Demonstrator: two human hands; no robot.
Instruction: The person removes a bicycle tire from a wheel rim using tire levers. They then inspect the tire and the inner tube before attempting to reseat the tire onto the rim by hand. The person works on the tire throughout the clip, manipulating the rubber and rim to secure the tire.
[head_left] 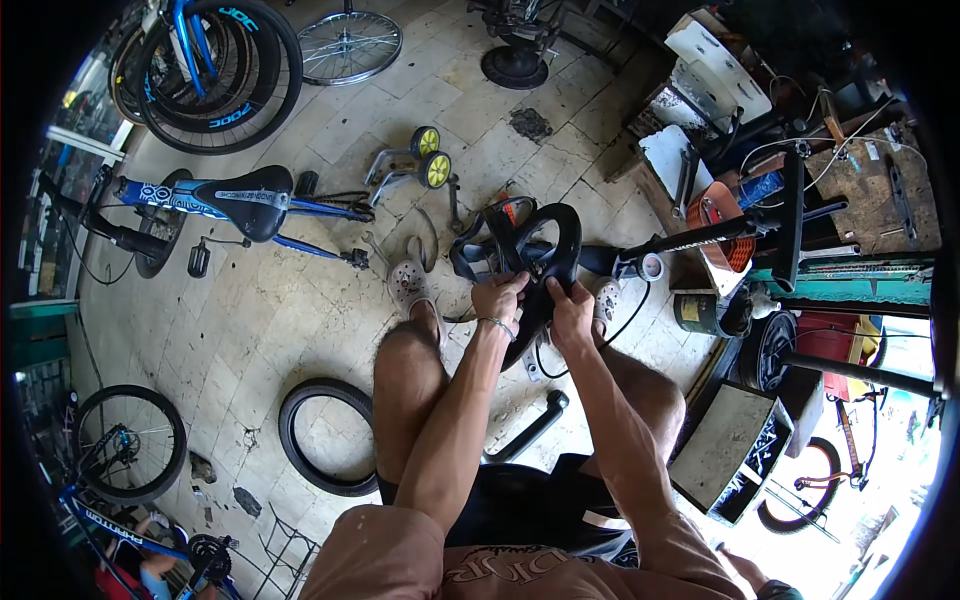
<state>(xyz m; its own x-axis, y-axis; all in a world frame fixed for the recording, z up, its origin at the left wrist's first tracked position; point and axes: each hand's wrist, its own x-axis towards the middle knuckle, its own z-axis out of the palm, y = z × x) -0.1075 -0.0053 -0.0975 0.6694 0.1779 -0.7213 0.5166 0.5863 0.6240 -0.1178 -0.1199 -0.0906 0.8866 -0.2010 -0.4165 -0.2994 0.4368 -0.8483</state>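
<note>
A black bicycle inner tube (pixel 565 238), bent into a twisted loop, hangs between my knees. My left hand (pixel 500 303) is closed on its left side, with the fingertips turned inward. Close beside it, my right hand (pixel 571 310) grips the right side, thumb along the rubber. Part of the tube drops behind my hands and is hidden. Just beyond lies a dark strap-like bundle with an orange part (pixel 508 212), partly covered by the tube. A floor pump (pixel 690 240) lies to the right, its hose curving near my right foot.
A bare tyre (pixel 288 440) lies left of my leg. A blue child's bicycle (pixel 250 200) and training wheels (pixel 430 158) are ahead left. A wrench (pixel 455 203) lies beyond my left clog (pixel 408 283). Cluttered workbench (pixel 860 200) and drawer box (pixel 730 450) stand right.
</note>
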